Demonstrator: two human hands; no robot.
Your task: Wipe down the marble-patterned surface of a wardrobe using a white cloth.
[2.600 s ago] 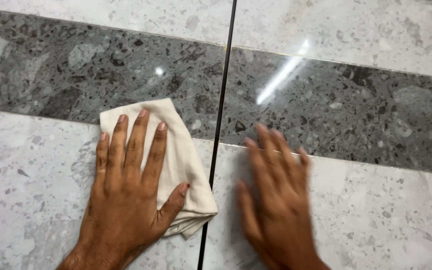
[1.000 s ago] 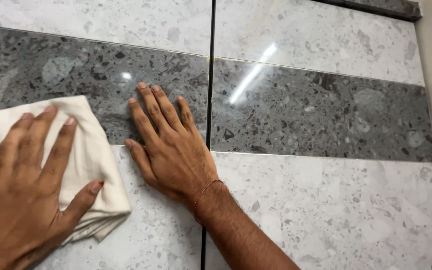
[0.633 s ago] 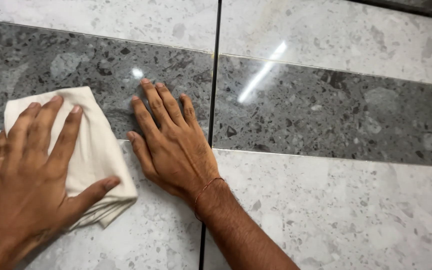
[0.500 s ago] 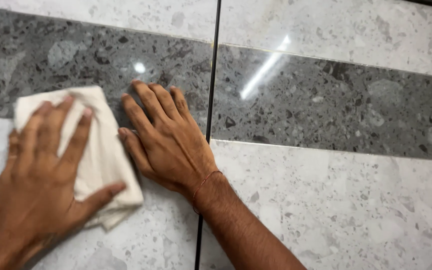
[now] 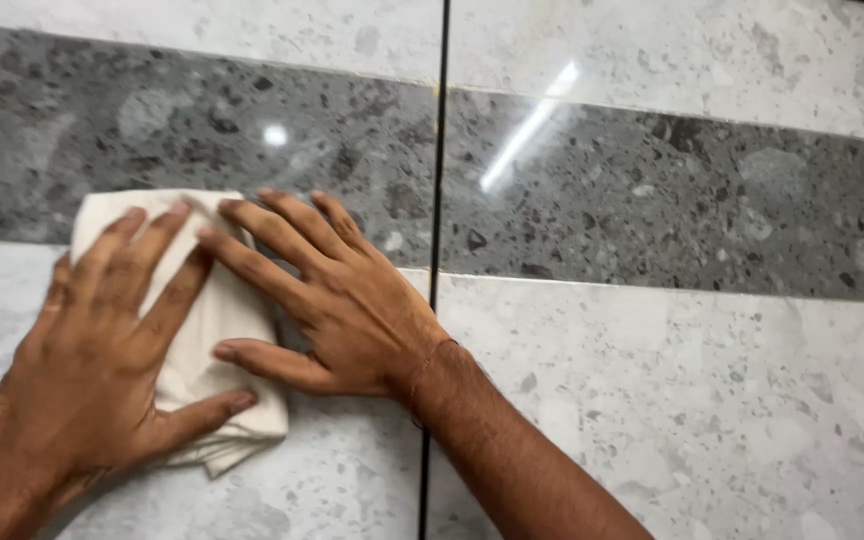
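A folded cream cloth (image 5: 227,312) lies on a glossy speckled stone tile surface, across the border of the dark grey band and the light tile. My left hand (image 5: 92,370) lies flat on the cloth with fingers spread, and its thumb hooks around the cloth's lower edge. My right hand (image 5: 352,310) rests palm down just to the right. Its fingers reach over the cloth's top right corner and touch the left hand's fingertips, and its thumb lies on the cloth's right side.
A thin black grout line (image 5: 439,180) runs top to bottom just right of my right hand. The dark grey band (image 5: 652,200) crosses the view, with light grey tile (image 5: 702,400) below and above it. A pale edge shows at the far right.
My right hand has slid left until its fingers and thumb overlap the cloth. My left hand still presses on the cloth, which now sits a little further right in view.
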